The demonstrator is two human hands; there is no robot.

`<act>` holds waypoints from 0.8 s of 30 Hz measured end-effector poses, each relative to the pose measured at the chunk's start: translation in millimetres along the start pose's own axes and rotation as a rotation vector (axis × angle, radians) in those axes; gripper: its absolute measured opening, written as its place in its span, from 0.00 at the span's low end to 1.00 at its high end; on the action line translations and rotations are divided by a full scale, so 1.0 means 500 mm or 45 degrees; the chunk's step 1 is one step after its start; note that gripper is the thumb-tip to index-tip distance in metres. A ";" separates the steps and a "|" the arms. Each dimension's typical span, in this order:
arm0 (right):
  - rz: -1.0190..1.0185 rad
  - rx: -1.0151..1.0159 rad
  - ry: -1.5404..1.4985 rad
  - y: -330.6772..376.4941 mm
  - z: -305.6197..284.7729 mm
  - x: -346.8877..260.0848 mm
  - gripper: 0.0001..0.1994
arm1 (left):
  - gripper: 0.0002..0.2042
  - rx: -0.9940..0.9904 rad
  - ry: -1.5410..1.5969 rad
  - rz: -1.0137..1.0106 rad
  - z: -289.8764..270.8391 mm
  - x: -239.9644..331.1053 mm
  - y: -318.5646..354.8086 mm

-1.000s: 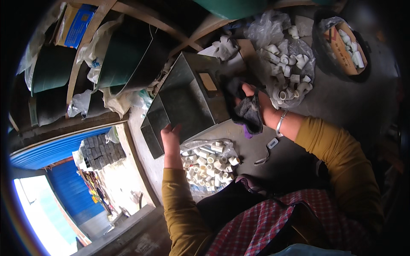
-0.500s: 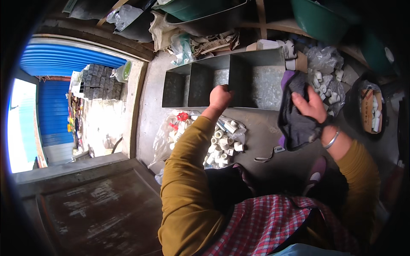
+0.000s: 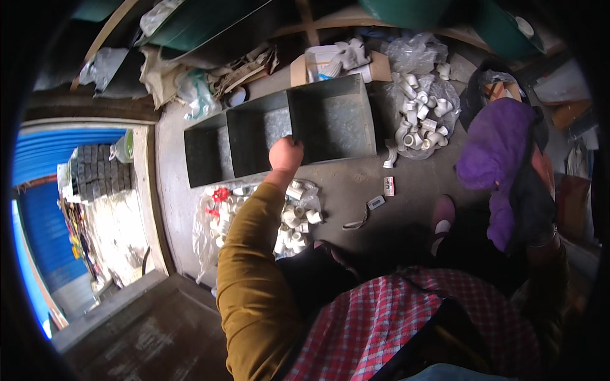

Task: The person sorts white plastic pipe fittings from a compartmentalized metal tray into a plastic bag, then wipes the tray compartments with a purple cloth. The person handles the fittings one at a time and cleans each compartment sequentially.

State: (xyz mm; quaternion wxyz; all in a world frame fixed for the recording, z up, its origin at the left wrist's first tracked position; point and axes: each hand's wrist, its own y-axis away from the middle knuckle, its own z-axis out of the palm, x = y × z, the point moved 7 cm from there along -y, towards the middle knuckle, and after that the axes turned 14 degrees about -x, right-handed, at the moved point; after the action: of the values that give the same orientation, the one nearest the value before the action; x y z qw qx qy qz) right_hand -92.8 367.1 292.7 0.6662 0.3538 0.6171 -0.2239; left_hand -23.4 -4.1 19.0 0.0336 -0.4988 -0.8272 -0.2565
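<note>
A grey metal tray with three compartments (image 3: 279, 130) lies on the concrete floor (image 3: 406, 190) ahead of the person, and the left hand (image 3: 285, 154) grips its near wall at the divider between the middle and right compartments, fingers curled over the edge. The left arm reaches straight forward in a mustard sleeve. The right hand (image 3: 540, 184) is raised well off to the right, closed on a purple and black cloth (image 3: 499, 159) that covers most of it. Near the left forearm lies a clear bag of white pipe fittings (image 3: 254, 216); a second bag of white elbows (image 3: 422, 108) sits just beside the tray's right end. At left, an open doorway with a blue shutter (image 3: 51, 159).
</note>
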 end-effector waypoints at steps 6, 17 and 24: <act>0.118 0.072 -0.212 0.008 0.017 -0.012 0.25 | 0.13 -0.144 -0.048 0.049 0.038 0.079 -0.024; -0.241 -0.188 -0.810 -0.040 -0.096 0.092 0.22 | 0.19 -0.465 -0.451 0.212 0.014 0.151 -0.048; -0.315 -0.372 0.510 -0.103 -0.042 0.104 0.20 | 0.26 -0.733 1.104 0.863 -0.108 0.406 0.107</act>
State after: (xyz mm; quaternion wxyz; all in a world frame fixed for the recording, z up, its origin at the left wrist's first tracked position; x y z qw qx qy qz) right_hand -137.2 356.5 232.0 0.5424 0.2133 0.8008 -0.1378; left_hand -91.0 155.2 149.9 0.3104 -0.5732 -0.4317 -0.6236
